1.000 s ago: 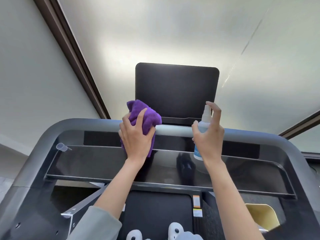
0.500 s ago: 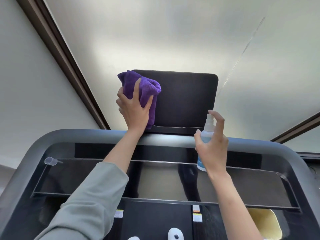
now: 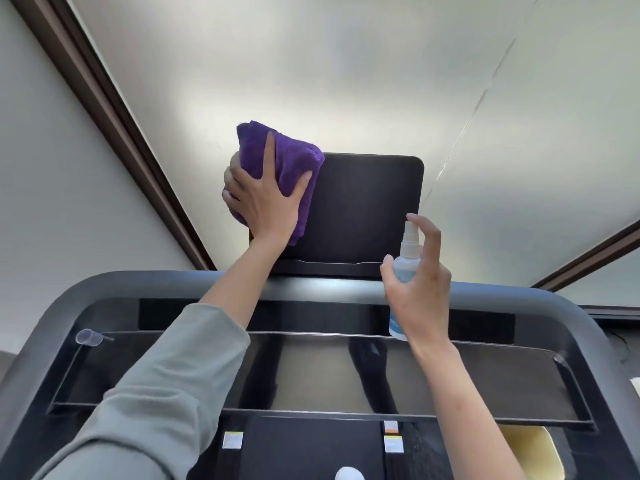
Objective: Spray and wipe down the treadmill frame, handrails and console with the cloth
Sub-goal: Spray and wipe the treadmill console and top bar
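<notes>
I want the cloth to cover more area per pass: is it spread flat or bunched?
Bunched. The purple cloth sits wadded in thick folds under the left hand, at the screen's upper left corner.

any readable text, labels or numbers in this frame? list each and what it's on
Nothing is legible.
Spray bottle, held in the right hand: pale blue label, print too blurred to read.
White sticker on the lower treadmill panel: too small to read.
Orange and white stickers on the same panel: too small to read.
Console screen: dark, nothing displayed.
Purple cloth: no tag visible.
</notes>
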